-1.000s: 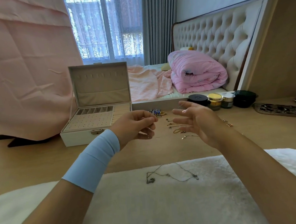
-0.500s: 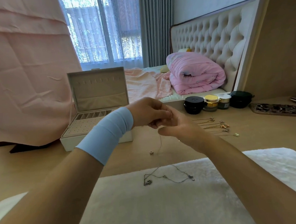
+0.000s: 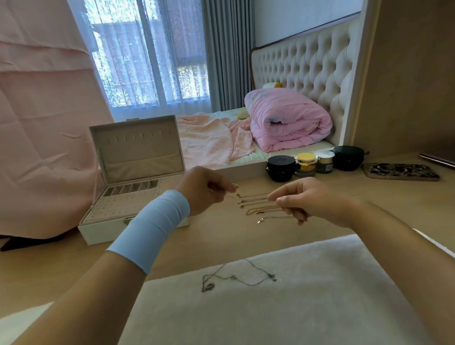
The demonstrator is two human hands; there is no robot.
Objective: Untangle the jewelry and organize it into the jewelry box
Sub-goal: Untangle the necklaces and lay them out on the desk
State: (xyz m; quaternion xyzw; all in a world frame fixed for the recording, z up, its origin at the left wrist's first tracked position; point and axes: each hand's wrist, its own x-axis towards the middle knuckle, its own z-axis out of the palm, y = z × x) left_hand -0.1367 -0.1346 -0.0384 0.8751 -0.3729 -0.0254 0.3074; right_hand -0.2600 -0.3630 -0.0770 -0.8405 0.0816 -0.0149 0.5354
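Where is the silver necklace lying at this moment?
In the head view, the silver necklace lies loose on the white mat in the lower middle, nearer the person than both hands and the gold chains on the wooden table.

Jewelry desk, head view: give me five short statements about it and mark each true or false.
1. The jewelry box lid is open. True.
2. A silver necklace lies on the white mat. True.
3. The silver necklace is inside the box. False: it lies on the mat.
4. The left hand wears a blue wristband. True.
5. The right hand rests flat on the mat. False: it is raised, fingers pinched.
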